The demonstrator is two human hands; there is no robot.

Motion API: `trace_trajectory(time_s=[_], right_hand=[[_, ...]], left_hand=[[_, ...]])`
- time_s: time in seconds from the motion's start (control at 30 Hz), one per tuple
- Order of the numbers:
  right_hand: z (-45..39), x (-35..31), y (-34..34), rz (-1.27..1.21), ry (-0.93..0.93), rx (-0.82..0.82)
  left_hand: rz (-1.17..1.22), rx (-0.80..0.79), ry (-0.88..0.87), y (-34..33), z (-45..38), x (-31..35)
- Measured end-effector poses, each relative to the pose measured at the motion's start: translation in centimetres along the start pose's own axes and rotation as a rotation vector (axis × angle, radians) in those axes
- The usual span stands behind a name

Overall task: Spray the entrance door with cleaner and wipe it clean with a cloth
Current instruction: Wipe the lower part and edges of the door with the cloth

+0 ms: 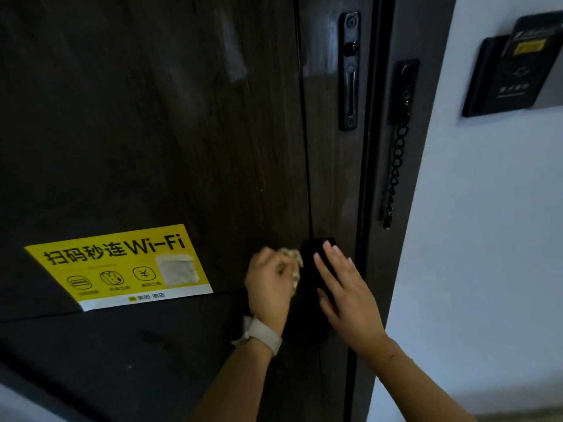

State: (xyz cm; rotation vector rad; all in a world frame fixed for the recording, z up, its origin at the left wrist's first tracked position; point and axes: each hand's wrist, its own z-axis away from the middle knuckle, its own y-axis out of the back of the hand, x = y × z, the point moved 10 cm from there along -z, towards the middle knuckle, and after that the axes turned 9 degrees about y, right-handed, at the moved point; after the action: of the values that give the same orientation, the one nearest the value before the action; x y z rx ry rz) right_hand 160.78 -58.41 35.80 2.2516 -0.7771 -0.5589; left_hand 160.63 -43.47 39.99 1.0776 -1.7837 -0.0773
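Note:
The dark wood entrance door (pixel 182 117) fills most of the view. Low on its right side sits a black lock plate (pixel 310 269). My left hand (pixel 269 287), with a white watch on the wrist, grips a bunched pale cloth (pixel 291 260) against the left edge of that plate. My right hand (pixel 344 287) lies flat on the plate's right side with its fingers straight. No spray bottle is in view.
A yellow Wi-Fi sticker (pixel 122 266) is stuck on the door to the left of my hands. Higher up are a black slide latch (pixel 349 71) and a security chain (pixel 396 166) on the frame. A black card holder (pixel 518 62) hangs on the white wall at right.

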Motion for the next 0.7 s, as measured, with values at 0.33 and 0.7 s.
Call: trace_trajectory(time_s=[0.33, 0.7], right_hand=[[0.1, 0.3, 2.3, -0.018, 0.045, -0.015], [3.3, 6.9, 6.2, 0.086, -0.177, 0.058]], left_hand=[[0.115, 0.037, -0.084, 1.7, -2.7, 6.5], [0.279, 0.075, -0.157, 2.4, -3.6, 13.7]])
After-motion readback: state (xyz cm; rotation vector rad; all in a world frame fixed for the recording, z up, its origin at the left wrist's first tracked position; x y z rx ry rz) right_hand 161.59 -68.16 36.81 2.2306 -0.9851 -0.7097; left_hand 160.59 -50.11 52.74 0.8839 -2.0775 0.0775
